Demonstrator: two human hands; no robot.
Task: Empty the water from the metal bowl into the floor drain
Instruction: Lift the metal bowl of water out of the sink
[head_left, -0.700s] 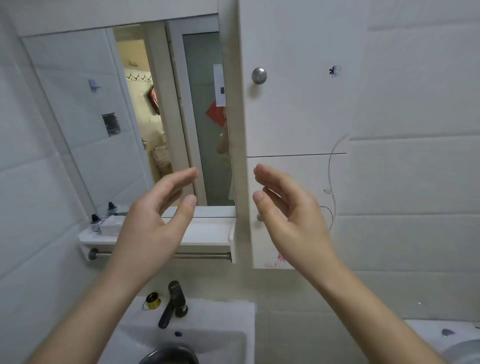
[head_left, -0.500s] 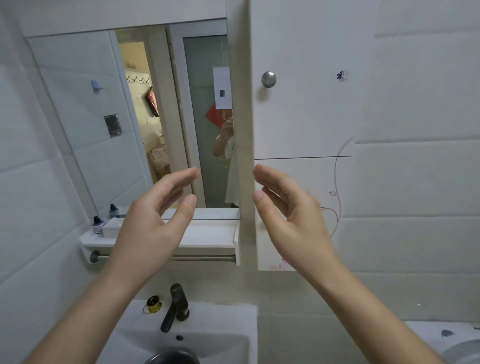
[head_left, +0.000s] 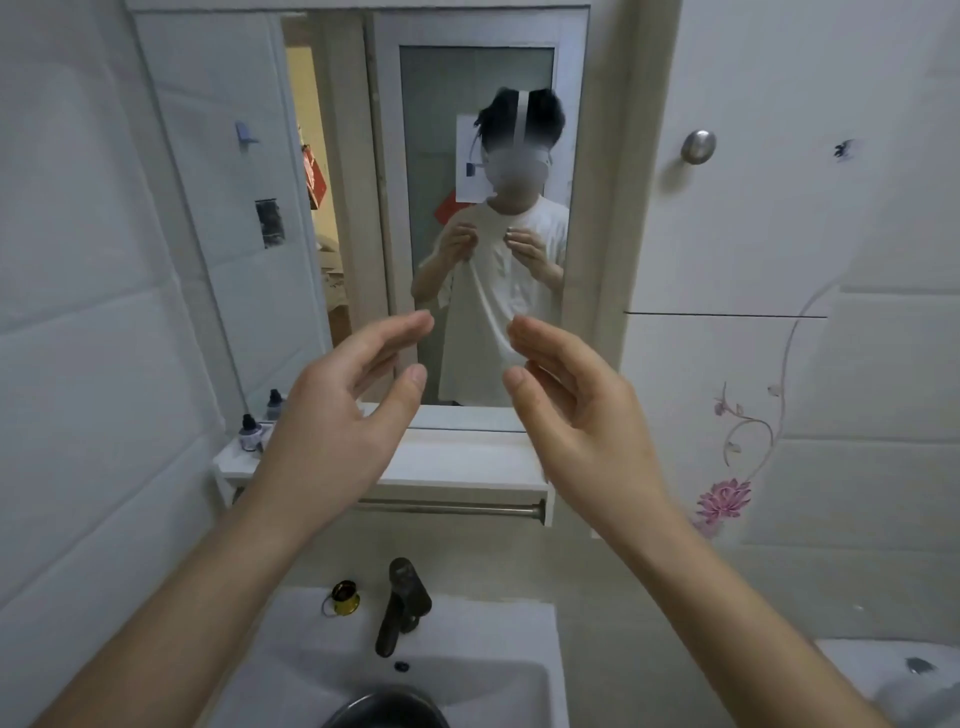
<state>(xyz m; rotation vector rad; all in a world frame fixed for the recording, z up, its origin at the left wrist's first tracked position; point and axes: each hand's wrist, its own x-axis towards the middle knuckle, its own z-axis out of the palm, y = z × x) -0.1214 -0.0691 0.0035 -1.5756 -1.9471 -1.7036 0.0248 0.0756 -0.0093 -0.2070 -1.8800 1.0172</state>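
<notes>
Metal bowl (head_left: 385, 707) far below empty fingers (head_left: 415, 325)

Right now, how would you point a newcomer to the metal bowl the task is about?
Start at the white ceramic washbasin at the bottom of the view, below the mirror. Follow the dark single-lever tap down into the basin: the dark round metal bowl sits there, cut off by the bottom edge. Unlike the small gold ring-shaped cap on the basin ledge, it is large and grey-rimmed.

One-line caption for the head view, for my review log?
Both bare hands, left and right, raised open and empty before the mirror; metal bowl sits in the sink below.
</notes>
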